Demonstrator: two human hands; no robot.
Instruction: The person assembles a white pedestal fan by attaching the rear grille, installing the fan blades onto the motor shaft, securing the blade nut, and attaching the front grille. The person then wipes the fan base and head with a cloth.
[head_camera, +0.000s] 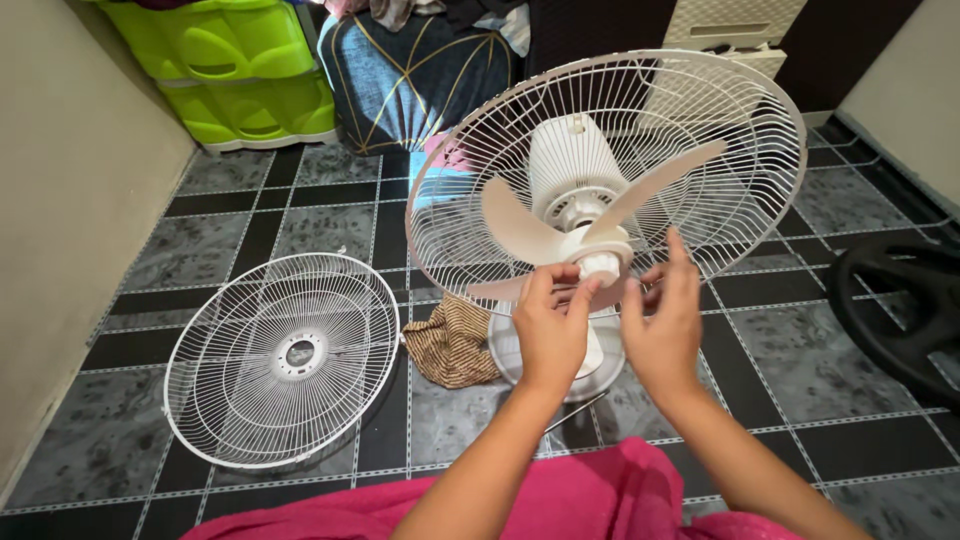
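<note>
- The blade hub cap (600, 265) at the centre of the white fan is being worked on; it is seen just above both hands, at the middle of the view.
- The left hand (550, 335) is raised to the cap from six o'clock, its fingers (578, 298) curled together and pinched on the cap's lower edge.
- The right hand (665, 330) is held just beside it at three o'clock of the cap; its fingers (678, 262) are spread apart, and whether the cap or a blade is touched cannot be told.
- The three pale fan blades (655, 180) are seen still mounted on the shaft, inside the rear grille (760, 130), which is still fixed behind them.
- The front grille (283, 358) is already off: it is laid flat on the dark tiled floor (790, 370), at nine o'clock of the fan and well apart from the hands.
- A striped brown cloth (452, 343) is bunched on the floor between the loose grille and the fan base (505, 355).
- So far, by the look of it, only the front guard has been removed; the cap, blades and rear grille are judged to be left.
- Green plastic drawers (240, 70) are stacked at eleven o'clock, against the wall.
</note>
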